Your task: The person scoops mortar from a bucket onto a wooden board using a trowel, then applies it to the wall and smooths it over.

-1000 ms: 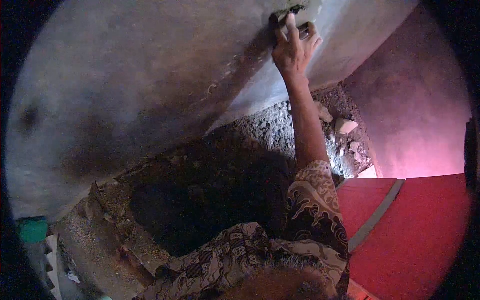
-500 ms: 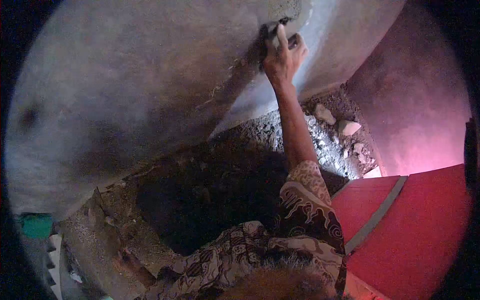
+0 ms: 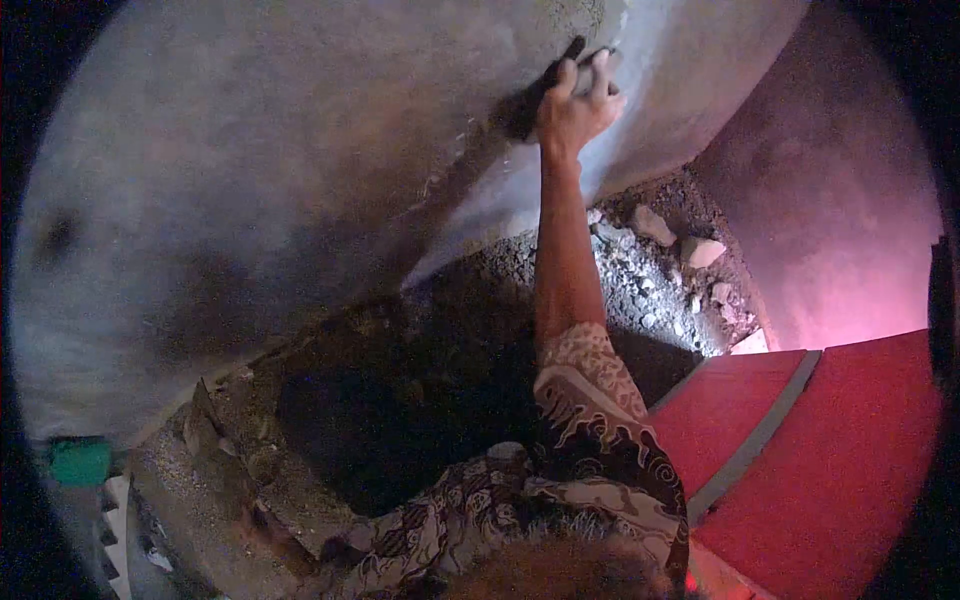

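My right hand (image 3: 580, 115) is raised to the grey plastered wall (image 3: 300, 120). Its fingers are bent round a small greyish object pressed flat to the wall; blur and shadow hide what it is. A rough, darker patch of wall (image 3: 578, 14) lies just above the fingertips. Low on the left, my left hand (image 3: 255, 522) hangs in dim light above the sandy ground, near a long upright piece that could be a tool or wood. Its fingers are too dark to make out.
Stones (image 3: 652, 226) and pale rubble (image 3: 650, 290) lie at the wall's foot. A red panel with a grey strip (image 3: 760, 430) fills the lower right. A pinkish wall (image 3: 830, 200) rises on the right. A green object (image 3: 80, 462) stands at the far left.
My right hand has shifted slightly right and turned on the wall, with the forearm now more upright. My left hand has hardly moved. The view has shifted a little.
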A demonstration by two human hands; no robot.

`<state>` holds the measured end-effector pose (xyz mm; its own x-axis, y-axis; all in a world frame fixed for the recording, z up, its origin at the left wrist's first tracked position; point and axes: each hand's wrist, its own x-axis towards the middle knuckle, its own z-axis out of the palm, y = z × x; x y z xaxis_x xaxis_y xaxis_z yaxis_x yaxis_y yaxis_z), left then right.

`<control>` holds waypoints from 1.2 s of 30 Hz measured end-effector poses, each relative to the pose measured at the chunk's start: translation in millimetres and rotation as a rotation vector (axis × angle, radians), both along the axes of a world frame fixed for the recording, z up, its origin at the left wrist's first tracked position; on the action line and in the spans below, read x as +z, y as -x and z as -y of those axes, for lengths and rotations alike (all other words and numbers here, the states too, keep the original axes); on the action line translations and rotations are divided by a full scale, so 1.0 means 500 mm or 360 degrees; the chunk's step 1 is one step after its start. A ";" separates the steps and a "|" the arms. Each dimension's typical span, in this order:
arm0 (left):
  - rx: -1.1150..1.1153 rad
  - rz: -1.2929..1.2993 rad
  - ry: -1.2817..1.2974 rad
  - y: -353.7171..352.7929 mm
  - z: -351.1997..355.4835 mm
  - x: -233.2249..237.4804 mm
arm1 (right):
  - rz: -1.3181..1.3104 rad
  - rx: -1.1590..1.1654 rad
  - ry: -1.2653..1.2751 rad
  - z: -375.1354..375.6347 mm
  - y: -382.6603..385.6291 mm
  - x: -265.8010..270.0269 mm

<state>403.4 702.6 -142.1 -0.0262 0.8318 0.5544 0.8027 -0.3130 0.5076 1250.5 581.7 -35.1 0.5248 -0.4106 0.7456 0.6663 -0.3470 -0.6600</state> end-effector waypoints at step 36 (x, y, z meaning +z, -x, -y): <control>-0.0085 -0.0008 -0.0052 -0.003 0.009 0.005 | 0.0423 0.0374 0.1185 0.084 0.108 0.012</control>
